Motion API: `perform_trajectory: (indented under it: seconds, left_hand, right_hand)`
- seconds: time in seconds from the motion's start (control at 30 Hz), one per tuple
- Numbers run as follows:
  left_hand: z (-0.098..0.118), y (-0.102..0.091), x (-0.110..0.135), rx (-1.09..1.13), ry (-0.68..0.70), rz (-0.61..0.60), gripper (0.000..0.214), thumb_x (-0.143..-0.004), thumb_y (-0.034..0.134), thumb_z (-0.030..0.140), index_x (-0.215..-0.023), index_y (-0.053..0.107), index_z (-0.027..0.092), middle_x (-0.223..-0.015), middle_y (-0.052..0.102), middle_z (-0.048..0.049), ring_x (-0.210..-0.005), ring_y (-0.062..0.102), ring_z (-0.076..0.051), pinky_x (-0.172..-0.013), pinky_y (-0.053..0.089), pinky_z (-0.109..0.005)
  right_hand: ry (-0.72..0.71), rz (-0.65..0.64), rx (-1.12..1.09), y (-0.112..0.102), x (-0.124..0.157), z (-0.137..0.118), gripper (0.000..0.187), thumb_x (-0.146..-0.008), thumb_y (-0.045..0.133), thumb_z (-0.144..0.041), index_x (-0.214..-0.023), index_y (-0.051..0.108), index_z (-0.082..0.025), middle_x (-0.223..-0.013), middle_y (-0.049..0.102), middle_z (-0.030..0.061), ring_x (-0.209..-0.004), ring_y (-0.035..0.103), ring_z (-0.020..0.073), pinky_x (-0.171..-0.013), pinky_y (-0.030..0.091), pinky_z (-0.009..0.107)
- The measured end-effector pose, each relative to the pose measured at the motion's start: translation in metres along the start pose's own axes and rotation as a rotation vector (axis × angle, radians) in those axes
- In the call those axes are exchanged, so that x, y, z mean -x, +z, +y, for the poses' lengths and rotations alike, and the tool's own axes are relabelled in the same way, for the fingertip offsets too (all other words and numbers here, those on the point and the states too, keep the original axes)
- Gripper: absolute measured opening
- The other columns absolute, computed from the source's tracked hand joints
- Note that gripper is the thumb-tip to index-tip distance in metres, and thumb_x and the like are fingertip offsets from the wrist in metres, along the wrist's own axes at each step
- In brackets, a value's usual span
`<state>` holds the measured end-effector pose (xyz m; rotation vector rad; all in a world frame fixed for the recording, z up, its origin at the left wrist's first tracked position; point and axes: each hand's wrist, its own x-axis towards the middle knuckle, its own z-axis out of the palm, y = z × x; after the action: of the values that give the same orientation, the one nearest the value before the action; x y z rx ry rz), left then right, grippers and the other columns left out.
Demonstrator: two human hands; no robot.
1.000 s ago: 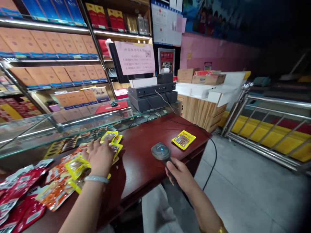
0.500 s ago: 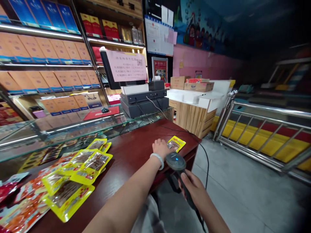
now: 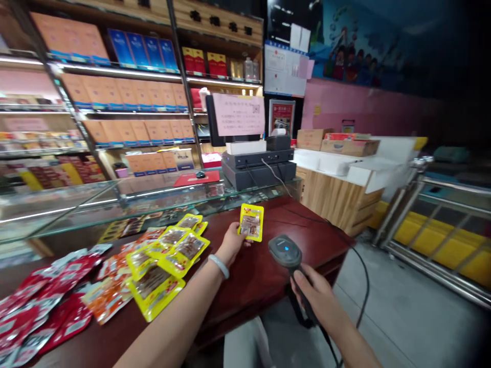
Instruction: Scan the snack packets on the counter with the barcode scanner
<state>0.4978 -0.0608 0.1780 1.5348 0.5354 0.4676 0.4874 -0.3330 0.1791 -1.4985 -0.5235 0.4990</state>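
Observation:
A yellow snack packet with a clear window is pinched at its left edge by my left hand, raised a little above the dark red table. My right hand grips a grey barcode scanner by its handle, its head pointing forward with a small blue light lit. The scanner is to the right of the packet and apart from it. Left of my left hand, several yellow packets lie in an overlapping pile. Orange packets and red packets spread farther left.
Behind the table runs a glass display counter with a monitor and a dark cash drawer. Boxes fill the shelves behind. The scanner's cable hangs past the table's right edge, near a metal railing.
My left hand has lifted the yellow packet off the table's right end and moved it left, toward the pile. The scanner stays in my right hand. The view has turned left.

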Motion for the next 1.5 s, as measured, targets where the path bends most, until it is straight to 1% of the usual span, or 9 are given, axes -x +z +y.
perform_trajectory:
  seconds: [0.17, 0.33, 0.67, 0.8, 0.9, 1.07, 1.17, 1.3, 1.5]
  left_hand:
    - [0.001, -0.056, 0.016, 0.291, 0.022, 0.127, 0.043, -0.078, 0.065, 0.006, -0.115, 0.045, 0.018, -0.1, 0.067, -0.0065, -0.065, 0.067, -0.01, -0.065, 0.058, -0.025]
    - [-0.014, -0.067, 0.018, 0.234, 0.111, 0.173, 0.047, -0.073, 0.072, 0.012, -0.115, 0.052, 0.019, -0.103, 0.07, -0.0087, -0.08, 0.07, -0.018, -0.072, 0.059, -0.031]
    - [-0.017, -0.061, 0.022, 0.196, 0.031, 0.14, 0.05, -0.075, 0.059, 0.003, -0.123, 0.051, 0.016, -0.119, 0.067, -0.0121, -0.086, 0.07, -0.018, -0.074, 0.059, -0.03]
    - [-0.026, -0.051, 0.012, 0.348, 0.055, -0.075, 0.068, -0.073, 0.066, 0.003, -0.137, 0.046, 0.02, -0.136, 0.058, -0.0138, -0.118, 0.061, -0.022, -0.097, 0.052, -0.035]
    - [-0.032, -0.047, 0.005, 0.331, 0.024, -0.102, 0.082, -0.069, 0.072, 0.003, -0.143, 0.042, 0.022, -0.148, 0.046, -0.0166, -0.133, 0.049, -0.025, -0.108, 0.043, -0.04]
    - [-0.017, -0.063, 0.023, -0.019, 0.237, 0.044, 0.062, -0.076, 0.067, 0.008, -0.136, 0.051, 0.017, -0.13, 0.061, -0.0152, -0.12, 0.058, -0.023, -0.107, 0.043, -0.04]
    - [0.01, -0.092, 0.046, -0.487, 0.368, 0.25, 0.052, -0.08, 0.065, 0.018, -0.131, 0.055, 0.02, -0.126, 0.063, -0.0121, -0.121, 0.056, -0.024, -0.109, 0.039, -0.042]
    - [0.035, -0.139, 0.069, -1.176, 0.175, 0.498, 0.063, -0.069, 0.077, 0.037, -0.125, 0.057, 0.016, -0.135, 0.054, -0.02, -0.131, 0.041, -0.038, -0.109, 0.03, -0.052]
    - [0.033, -0.171, 0.076, -1.424, 0.021, 0.404, 0.06, -0.065, 0.077, 0.047, -0.111, 0.058, 0.014, -0.122, 0.061, -0.0215, -0.122, 0.051, -0.037, -0.099, 0.037, -0.047]
  right_hand:
    - [-0.033, -0.226, -0.069, 0.058, -0.035, -0.012, 0.044, -0.085, 0.058, -0.063, -0.09, 0.052, -0.02, -0.062, 0.049, -0.006, -0.043, 0.04, 0.0069, -0.04, 0.033, 0.019]
    - [0.007, -0.304, -0.06, 0.094, -0.039, -0.006, 0.047, -0.083, 0.056, -0.067, -0.08, 0.049, -0.021, -0.061, 0.047, -0.0066, -0.041, 0.039, 0.0065, -0.038, 0.033, 0.019]
    - [-0.002, -0.232, 0.01, 0.092, -0.035, -0.003, 0.045, -0.086, 0.054, -0.065, -0.082, 0.05, -0.021, -0.06, 0.046, -0.0065, -0.042, 0.039, 0.0076, -0.039, 0.033, 0.02]
    - [0.006, -0.212, 0.049, 0.09, -0.034, 0.003, 0.044, -0.086, 0.054, -0.064, -0.087, 0.052, -0.021, -0.06, 0.046, -0.0065, -0.042, 0.04, 0.0081, -0.038, 0.032, 0.02]
    - [0.026, -0.203, 0.069, 0.087, -0.033, 0.008, 0.044, -0.085, 0.055, -0.065, -0.088, 0.052, -0.021, -0.06, 0.047, -0.0063, -0.041, 0.041, 0.0082, -0.038, 0.032, 0.02]
    - [0.021, -0.22, 0.126, 0.085, -0.032, 0.003, 0.046, -0.084, 0.054, -0.067, -0.085, 0.051, -0.021, -0.061, 0.049, -0.0056, -0.041, 0.043, 0.0089, -0.038, 0.034, 0.021]
    - [0.02, -0.257, 0.133, 0.087, -0.036, -0.008, 0.048, -0.082, 0.054, -0.069, -0.084, 0.052, -0.021, -0.061, 0.05, -0.0056, -0.041, 0.045, 0.0093, -0.038, 0.036, 0.021]
    - [-0.037, -0.302, 0.18, 0.092, -0.053, -0.031, 0.048, -0.081, 0.055, -0.069, -0.085, 0.054, -0.021, -0.059, 0.05, -0.0062, -0.04, 0.045, 0.0093, -0.038, 0.036, 0.021]
    - [-0.093, -0.35, 0.166, 0.102, -0.075, -0.038, 0.041, -0.085, 0.057, -0.061, -0.086, 0.055, -0.02, -0.059, 0.05, -0.0067, -0.041, 0.044, 0.0079, -0.038, 0.034, 0.02]
